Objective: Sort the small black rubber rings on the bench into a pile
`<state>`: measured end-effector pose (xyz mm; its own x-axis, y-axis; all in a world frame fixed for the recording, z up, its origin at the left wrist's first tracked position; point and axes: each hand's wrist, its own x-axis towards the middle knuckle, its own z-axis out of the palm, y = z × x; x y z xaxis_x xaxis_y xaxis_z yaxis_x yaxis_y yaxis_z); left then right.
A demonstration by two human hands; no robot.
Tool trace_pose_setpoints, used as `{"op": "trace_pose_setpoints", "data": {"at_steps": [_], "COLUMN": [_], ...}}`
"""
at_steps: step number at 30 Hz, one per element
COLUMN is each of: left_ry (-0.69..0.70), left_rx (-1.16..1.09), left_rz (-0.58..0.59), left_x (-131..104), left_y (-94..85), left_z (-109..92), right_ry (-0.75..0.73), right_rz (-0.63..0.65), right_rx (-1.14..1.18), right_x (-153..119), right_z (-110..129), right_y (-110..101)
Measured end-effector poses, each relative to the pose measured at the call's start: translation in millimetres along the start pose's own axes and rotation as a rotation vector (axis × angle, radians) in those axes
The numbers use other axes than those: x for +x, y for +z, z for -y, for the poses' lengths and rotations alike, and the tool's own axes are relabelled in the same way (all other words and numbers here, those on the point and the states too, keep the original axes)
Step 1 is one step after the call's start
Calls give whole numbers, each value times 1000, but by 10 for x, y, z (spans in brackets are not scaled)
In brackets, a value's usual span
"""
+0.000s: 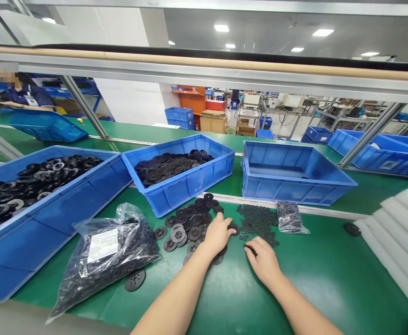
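Note:
My left hand (218, 234) reaches over a pile of black discs (195, 221), fingers spread, its thumb near a disc (236, 229) at the pile's right edge. My right hand (264, 258) is closed on a dark round part (250, 250), mostly covered by the fingers, just above the green table (231, 298). Many small black rings (258, 221) lie scattered beyond my right hand. A small clear bag of dark parts (290, 216) lies right of the rings.
Blue bins hold black rings (57, 200) at left and black discs (186, 184) in the middle; another blue bin (294, 186) stands right. A large plastic bag (109, 260) lies front left. White foam sheets (399, 242) are at right. A person (29, 95) sits far left.

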<state>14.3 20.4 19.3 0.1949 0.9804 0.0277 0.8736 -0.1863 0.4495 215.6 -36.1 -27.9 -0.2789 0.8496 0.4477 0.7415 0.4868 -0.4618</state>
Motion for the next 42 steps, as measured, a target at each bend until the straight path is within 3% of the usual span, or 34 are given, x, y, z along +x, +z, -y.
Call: {"op": "trace_pose_setpoints", "data": {"at_steps": [8,11,15,21,29,33,37,40,42], "left_ry": [41,2,-25,-82,-144,-189,-230,-217,-111], "left_rx": [-125,-300,-674,-1221,-1413,-1378,-1240,-1094,-921], "left_rz": [31,15,-29,159,229,75,-224,-509,-710], "left_x": [-65,-103,-158,-263,-256,-198,-143,-15,166], "left_y": [-6,-31,9,224,243,144,-27,-328,-664], "left_z": [26,59,-1,-222,-250,-172,-59,18,84], "right_ry": [20,23,4,-68,-119,-65,17,70,109], "right_rz": [-8,-29,-149,-228,-238,-223,-239,-285,-310], "right_rx": [25,69,186,224,220,240,257,266,269], "right_x": [0,10,40,61,52,37,45,58,59], "right_z": [21,33,105,238,193,151,96,61,41], "right_y": [-6,-23,-69,-143,-133,-85,-77,-127,-157]}}
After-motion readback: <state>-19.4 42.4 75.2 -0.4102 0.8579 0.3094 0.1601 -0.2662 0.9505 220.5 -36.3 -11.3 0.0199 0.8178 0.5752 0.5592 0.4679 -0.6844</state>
